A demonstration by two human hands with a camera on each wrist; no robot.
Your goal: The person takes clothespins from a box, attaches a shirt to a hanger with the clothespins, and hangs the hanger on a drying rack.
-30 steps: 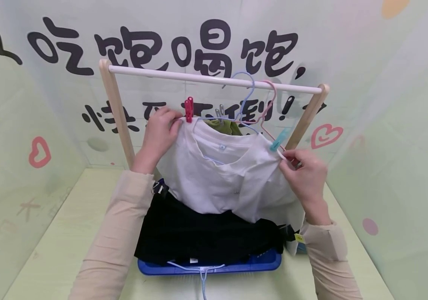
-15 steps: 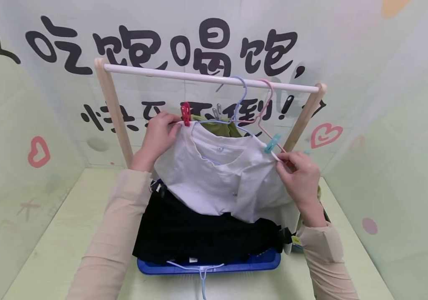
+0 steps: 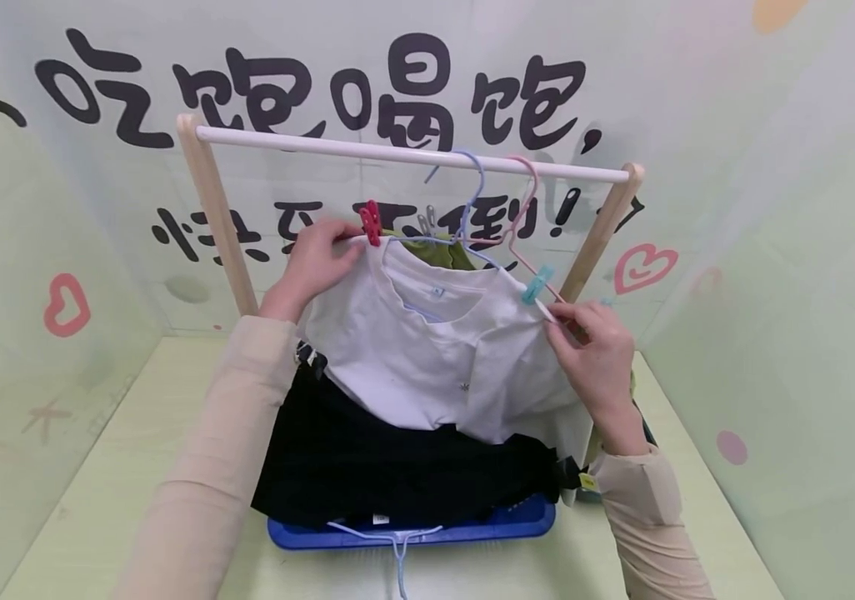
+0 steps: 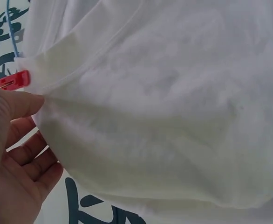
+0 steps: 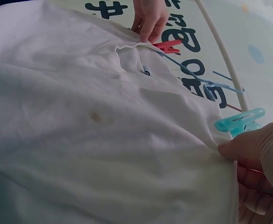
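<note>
A white T-shirt [image 3: 427, 358] hangs on a blue hanger [image 3: 472, 200], whose hook is over the white rod of a small rack. My left hand [image 3: 318, 262] pinches the shirt's left shoulder edge, beside a red clothespin [image 3: 371, 222]. At the other shoulder my right hand [image 3: 596, 350] pinches the fabric just below a teal clothespin [image 3: 538, 285]. In the left wrist view the left thumb [image 4: 27, 103] lies on the cloth. The right wrist view has the right thumb [image 5: 241, 148] pressed on the shirt's edge. Most of the hanger's arms are hidden inside the shirt.
Behind the shirt, a pink hanger [image 3: 527, 200] and a green garment [image 3: 438, 252] hang from the rod [image 3: 322, 148]. Black clothing [image 3: 397, 467] lies over a blue basket [image 3: 412, 537] in front, with another light-blue hanger [image 3: 400, 550] at its edge. Wooden posts [image 3: 217, 208] hold the rod.
The blue hanger and white T-shirt have shifted slightly left along the rod, away from the pink hanger's hook. Both hands keep their pinch on the shoulders. The head view has moved a little.
</note>
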